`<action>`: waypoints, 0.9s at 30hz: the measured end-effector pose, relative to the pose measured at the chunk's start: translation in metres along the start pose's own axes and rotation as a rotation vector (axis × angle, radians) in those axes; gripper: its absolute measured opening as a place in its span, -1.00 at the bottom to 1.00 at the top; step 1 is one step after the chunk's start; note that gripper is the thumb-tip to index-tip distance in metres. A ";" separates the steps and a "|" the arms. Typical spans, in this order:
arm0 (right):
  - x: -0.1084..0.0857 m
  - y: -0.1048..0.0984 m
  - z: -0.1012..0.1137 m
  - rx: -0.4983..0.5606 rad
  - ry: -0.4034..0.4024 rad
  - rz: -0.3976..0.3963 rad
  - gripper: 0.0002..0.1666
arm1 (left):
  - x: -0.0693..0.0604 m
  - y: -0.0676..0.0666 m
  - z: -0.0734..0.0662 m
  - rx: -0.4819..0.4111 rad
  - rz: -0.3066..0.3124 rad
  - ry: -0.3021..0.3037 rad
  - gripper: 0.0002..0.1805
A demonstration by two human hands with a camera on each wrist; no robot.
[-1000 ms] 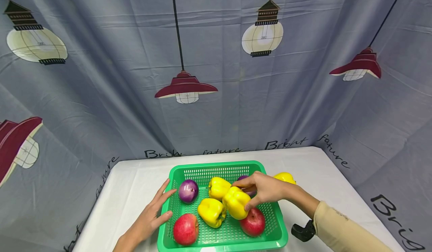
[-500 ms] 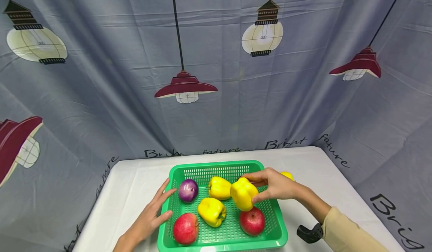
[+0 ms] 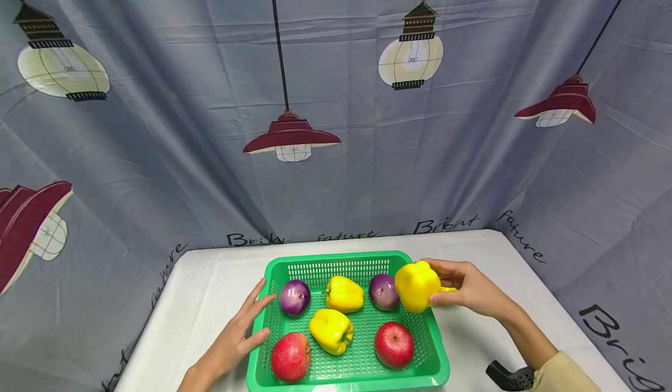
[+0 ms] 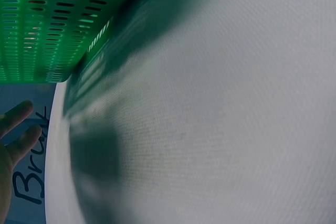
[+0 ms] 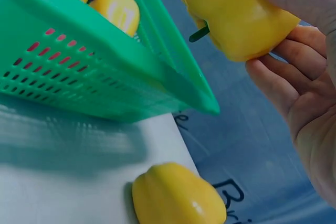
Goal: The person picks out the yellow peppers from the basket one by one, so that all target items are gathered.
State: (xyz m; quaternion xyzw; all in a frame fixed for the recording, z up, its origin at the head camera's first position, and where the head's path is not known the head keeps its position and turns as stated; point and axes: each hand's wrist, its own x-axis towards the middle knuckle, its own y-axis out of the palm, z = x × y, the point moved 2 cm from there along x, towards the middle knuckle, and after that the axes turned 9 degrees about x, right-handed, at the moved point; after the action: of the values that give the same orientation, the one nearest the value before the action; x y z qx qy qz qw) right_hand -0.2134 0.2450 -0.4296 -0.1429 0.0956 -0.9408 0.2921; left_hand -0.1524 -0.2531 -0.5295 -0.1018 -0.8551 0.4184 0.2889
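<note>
My right hand (image 3: 469, 290) grips a yellow bell pepper (image 3: 417, 286) between thumb and fingers, above the right rim of the green basket (image 3: 440, 345). In the right wrist view the held pepper shows its green stem. Another yellow pepper (image 5: 178, 195) lies on the table outside the basket, mostly hidden behind my right hand in the head view. Beside the basket's left rim is my left hand (image 3: 231, 342), fingers spread and holding nothing. Inside the basket are two yellow peppers (image 3: 331, 331), two purple onions (image 3: 294, 297) and two red apples (image 3: 291, 357).
A white-covered table (image 3: 220, 275) carries the basket. Grey-blue curtains (image 3: 336, 193) with printed lamps hang behind and at both sides. A black strap-like device (image 3: 509, 375) sits at my right wrist, next to a beige sleeve (image 3: 564, 374).
My right hand has lifted the yellow pepper from the basket's middle and carried it right to the rim, uncovering the right-hand onion. The left hand has stayed in place.
</note>
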 end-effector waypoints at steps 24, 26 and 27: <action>-0.055 -0.022 -0.027 0.013 0.062 -0.342 -0.22 | 0.000 0.002 0.001 -0.009 -0.012 0.001 -0.31; -0.063 -0.023 -0.030 0.019 0.073 -0.379 -0.23 | 0.001 0.001 0.001 -0.011 -0.012 0.003 -0.31; -0.066 -0.024 -0.032 0.023 0.076 -0.393 -0.23 | 0.001 0.001 0.001 -0.012 -0.012 0.004 -0.31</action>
State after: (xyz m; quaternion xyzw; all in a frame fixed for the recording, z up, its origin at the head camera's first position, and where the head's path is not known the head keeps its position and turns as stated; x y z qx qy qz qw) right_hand -0.1840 0.3054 -0.4676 -0.1199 0.0661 -0.9855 0.1007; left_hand -0.1536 -0.2525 -0.5305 -0.0992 -0.8576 0.4113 0.2924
